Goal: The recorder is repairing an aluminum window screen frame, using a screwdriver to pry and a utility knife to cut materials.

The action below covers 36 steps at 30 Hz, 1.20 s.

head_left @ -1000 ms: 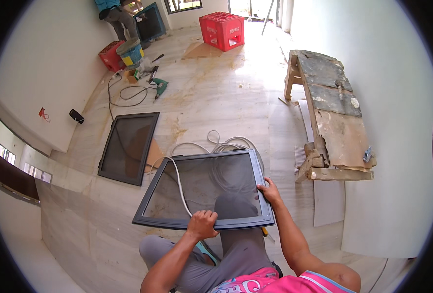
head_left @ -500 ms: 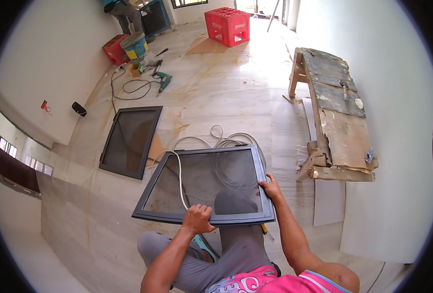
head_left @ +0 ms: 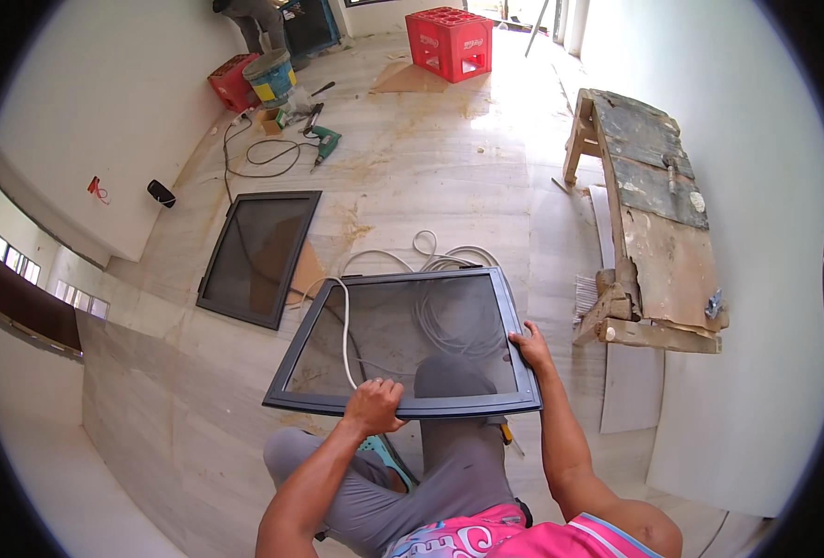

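So left hand [head_left: 373,405] pinching cord [head_left: 344,330] at screen [head_left: 402,339] near edge, right hand [head_left: 530,346] clamped on right edge; feed cord evenly, keep screen flat on knee.

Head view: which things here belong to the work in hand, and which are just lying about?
In hand:
- mesh screen frame propped on the knee
- white cord under the left hand
- right hand on the frame's right edge

Lying about:
- second screen frame on the floor
- red crate
- green drill
- wooden bench
- cable coil
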{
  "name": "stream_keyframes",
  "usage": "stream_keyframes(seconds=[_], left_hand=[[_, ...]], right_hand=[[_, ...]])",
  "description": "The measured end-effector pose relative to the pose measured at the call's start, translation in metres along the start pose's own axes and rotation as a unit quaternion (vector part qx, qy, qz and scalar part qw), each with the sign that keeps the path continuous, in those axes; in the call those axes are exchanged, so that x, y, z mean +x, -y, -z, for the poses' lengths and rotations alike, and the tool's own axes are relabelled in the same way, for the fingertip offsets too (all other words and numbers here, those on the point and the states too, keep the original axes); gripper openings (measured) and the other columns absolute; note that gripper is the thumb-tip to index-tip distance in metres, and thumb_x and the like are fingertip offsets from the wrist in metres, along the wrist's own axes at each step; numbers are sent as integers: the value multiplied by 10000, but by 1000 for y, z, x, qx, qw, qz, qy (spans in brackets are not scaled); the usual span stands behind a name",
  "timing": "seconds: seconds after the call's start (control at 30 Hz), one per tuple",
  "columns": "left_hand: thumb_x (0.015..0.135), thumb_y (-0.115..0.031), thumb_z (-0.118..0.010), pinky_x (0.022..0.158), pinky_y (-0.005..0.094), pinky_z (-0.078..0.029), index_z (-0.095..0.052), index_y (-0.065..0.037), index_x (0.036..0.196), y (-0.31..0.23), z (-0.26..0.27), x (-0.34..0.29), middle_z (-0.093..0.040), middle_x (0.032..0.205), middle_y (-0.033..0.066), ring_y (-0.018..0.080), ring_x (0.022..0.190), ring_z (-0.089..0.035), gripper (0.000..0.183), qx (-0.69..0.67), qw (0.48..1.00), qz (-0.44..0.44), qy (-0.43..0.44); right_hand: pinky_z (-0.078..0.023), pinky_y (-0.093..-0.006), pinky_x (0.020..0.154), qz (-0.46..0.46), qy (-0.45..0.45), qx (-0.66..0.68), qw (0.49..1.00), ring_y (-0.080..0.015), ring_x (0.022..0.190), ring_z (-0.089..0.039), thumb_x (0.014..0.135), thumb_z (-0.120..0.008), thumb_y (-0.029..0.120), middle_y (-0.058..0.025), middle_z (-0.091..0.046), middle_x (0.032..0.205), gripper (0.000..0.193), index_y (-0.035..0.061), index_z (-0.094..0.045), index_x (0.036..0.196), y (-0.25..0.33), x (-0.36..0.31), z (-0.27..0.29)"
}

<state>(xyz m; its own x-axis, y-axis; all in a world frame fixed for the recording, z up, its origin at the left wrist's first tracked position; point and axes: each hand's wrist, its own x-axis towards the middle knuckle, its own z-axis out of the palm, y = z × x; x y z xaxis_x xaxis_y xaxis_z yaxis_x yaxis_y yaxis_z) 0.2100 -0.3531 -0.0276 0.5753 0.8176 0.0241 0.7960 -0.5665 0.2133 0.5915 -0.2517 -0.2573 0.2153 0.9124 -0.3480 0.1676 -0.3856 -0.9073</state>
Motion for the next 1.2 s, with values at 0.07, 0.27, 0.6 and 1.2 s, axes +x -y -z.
stream_keyframes(seconds=[0.07,0.27,0.6,1.2], left_hand=[[631,-429,-822,675,402,-527,-568,-49,771,3,2,-19,-604,741,122,302,720,-640,478,2,999,35,4],[636,-448,-814,659,397,-531,-558,-46,746,-14,0,4,-614,730,130,301,713,-654,488,-27,999,30,11],[646,-442,-821,691,406,-530,-574,-39,793,-22,6,-1,-614,767,128,306,746,-644,495,-36,998,51,-10],[645,-285,-800,818,402,-493,-564,-37,817,-7,21,-13,-563,836,126,317,878,-592,383,-45,999,26,-10]], right_hand=[[-561,-358,497,-87,63,122,987,-257,609,-681,876,-712,82,-194,-689,921,752,-11,-266,1475,53,-24,-27],[-558,-383,546,-73,37,44,996,-270,678,-703,877,-721,154,-199,-701,886,733,-6,-307,1460,60,-20,12],[-282,-554,1126,370,233,-398,806,-348,1370,-401,874,-673,385,-150,-475,1440,621,69,-492,1377,211,-196,-27],[-293,-513,1144,369,228,-475,766,-306,1365,-443,875,-629,228,-30,-510,1456,508,163,-517,1367,177,-211,-31]])
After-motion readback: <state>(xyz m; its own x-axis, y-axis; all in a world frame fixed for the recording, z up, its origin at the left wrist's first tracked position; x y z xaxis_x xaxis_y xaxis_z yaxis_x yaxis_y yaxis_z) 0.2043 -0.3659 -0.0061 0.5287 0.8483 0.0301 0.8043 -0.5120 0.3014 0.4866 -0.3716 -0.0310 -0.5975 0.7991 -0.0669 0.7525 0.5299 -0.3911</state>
